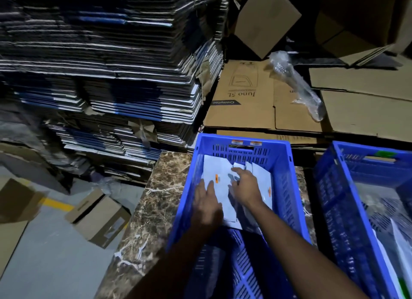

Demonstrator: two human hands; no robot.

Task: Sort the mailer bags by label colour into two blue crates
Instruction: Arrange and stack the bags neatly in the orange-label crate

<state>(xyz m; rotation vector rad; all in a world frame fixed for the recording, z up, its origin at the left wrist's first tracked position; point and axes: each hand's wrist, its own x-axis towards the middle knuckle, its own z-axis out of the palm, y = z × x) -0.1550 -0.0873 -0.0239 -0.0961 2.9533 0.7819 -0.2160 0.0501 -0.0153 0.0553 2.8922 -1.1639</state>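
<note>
While both hands (207, 200) press flat, mailer bags (220, 187) beneath, seemingly ungripped, left crate (287, 187)

Bare forearms and hands (225, 196) (no sleeves visible).

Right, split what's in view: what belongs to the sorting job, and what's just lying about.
Job:
left blue crate
right blue crate
white mailer bags
left hand
right hand

Lying about:
stacked flat cartons
flattened Juno 5L carton
crumpled plastic wrap
small cardboard box
</note>
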